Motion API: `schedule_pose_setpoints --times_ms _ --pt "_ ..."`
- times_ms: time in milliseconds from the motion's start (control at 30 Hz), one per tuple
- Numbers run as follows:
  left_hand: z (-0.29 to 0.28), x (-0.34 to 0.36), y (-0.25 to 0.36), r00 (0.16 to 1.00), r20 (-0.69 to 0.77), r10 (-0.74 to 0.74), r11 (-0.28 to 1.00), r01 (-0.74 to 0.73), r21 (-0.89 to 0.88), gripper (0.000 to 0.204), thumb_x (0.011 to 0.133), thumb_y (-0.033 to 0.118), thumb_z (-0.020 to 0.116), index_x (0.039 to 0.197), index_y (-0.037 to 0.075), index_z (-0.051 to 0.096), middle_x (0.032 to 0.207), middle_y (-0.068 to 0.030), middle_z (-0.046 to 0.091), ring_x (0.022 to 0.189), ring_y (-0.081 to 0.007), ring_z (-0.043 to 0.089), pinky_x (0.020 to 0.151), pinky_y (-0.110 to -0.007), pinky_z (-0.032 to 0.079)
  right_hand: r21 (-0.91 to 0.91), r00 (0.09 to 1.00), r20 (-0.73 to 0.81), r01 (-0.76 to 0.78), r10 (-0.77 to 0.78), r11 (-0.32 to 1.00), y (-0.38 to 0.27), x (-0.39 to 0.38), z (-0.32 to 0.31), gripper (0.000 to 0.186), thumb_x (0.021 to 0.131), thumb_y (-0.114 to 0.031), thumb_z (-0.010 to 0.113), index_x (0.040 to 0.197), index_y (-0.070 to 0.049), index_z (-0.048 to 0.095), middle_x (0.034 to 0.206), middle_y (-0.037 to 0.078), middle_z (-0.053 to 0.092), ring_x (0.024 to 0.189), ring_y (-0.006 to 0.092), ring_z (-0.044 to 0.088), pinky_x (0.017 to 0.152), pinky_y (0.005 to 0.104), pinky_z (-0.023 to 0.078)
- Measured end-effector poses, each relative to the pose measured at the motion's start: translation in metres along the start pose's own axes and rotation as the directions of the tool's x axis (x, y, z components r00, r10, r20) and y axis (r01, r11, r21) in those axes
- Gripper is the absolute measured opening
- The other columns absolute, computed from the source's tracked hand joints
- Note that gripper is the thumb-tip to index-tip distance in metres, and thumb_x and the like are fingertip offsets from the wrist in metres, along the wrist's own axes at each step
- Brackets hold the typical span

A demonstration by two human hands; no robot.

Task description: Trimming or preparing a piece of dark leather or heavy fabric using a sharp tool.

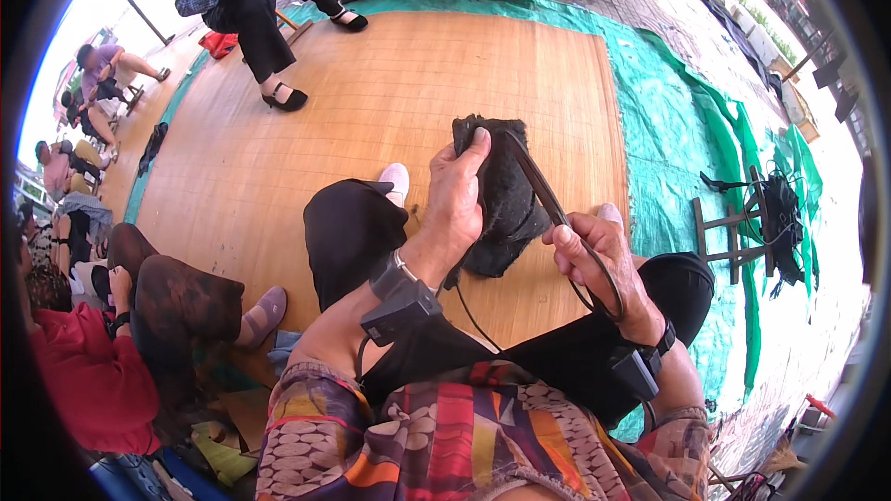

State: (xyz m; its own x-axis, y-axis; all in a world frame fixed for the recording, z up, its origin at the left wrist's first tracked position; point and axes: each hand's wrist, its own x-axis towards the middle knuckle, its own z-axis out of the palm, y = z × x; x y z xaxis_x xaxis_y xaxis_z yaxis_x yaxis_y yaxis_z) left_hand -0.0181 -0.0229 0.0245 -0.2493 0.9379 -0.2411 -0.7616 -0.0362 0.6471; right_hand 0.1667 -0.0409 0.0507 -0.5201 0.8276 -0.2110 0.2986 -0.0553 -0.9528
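The right hand point(594, 255), nearer, is raised with fingers curled around dark scissors point(539, 182) that slant forward and left. Apart from it, the left hand point(453, 204), thumb on top, pinches the cloth point(506, 199) between both hands. Beyond them spreads the mat point(399, 74); farther left sits a person point(257, 28).
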Motion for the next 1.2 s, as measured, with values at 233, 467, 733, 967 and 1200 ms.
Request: schedule_pose_setpoints --times_ms 233,467,733,967,1200 --pt "-0.004 0.006 -0.002 0.997 -0.005 -0.075 0.997 0.075 -0.029 0.014 0.086 0.017 0.06 0.084 0.003 0.061 0.08 -0.0047 0.063 0.067 -0.0141 0.061 0.062 -0.028 0.053 0.064 0.997 -0.072 0.044 -0.039 0.997 -0.005 -0.005 -0.004 0.043 0.088 -0.042 0.052 0.08 -0.001 0.057 0.058 -0.003 0.047 0.052 0.0044 0.042 0.047 0.0196 0.032" --pt "-0.01 0.007 -0.003 1.0 -0.017 0.015 0.999 -0.016 -0.033 0.013 0.086 0.016 0.06 0.084 0.003 0.061 0.081 -0.0047 0.064 0.068 -0.014 0.061 0.064 -0.027 0.053 -0.021 1.0 -0.023 0.013 -0.013 1.0 -0.008 -0.006 -0.009 0.044 0.087 -0.045 0.053 0.083 -0.001 0.058 0.059 -0.002 0.048 0.054 0.0044 0.043 0.048 0.0194 0.033" --pt "-0.004 0.003 0.0 0.999 0.02 -0.033 0.999 0.034 -0.039 0.015 0.087 0.018 0.059 0.085 0.003 0.061 0.082 -0.0052 0.064 0.072 -0.0149 0.061 0.067 -0.029 0.053 -0.052 1.0 0.007 -0.007 0.007 0.999 0.002 0.0 -0.006 0.047 0.086 -0.046 0.055 0.08 0.001 0.056 0.058 0.0 0.049 0.055 0.0058 0.045 0.049 0.0215 0.035" --pt "-0.012 0.006 0.001 0.994 0.084 -0.069 0.996 0.074 -0.054 0.017 0.087 0.019 0.058 0.093 0.003 0.06 0.091 -0.0066 0.064 0.083 -0.0178 0.061 0.078 -0.033 0.049 -0.058 1.0 -0.007 -0.022 0.022 0.998 -0.001 -0.003 0.001 0.046 0.086 -0.044 0.055 0.077 0.0 0.055 0.054 0.0 0.047 0.051 0.0066 0.045 0.047 0.0224 0.036" --pt "-0.021 0.013 0.001 1.0 -0.02 -0.013 1.0 0.012 -0.019 0.021 0.087 0.022 0.058 0.095 0.003 0.06 0.093 -0.0074 0.064 0.086 -0.0184 0.061 0.079 -0.034 0.049 -0.049 0.998 0.039 0.05 -0.048 0.998 0.006 -0.003 0.0 0.051 0.087 -0.05 0.05 0.076 0.0 0.056 0.055 0.001 0.048 0.052 0.0077 0.046 0.048 0.0236 0.037"
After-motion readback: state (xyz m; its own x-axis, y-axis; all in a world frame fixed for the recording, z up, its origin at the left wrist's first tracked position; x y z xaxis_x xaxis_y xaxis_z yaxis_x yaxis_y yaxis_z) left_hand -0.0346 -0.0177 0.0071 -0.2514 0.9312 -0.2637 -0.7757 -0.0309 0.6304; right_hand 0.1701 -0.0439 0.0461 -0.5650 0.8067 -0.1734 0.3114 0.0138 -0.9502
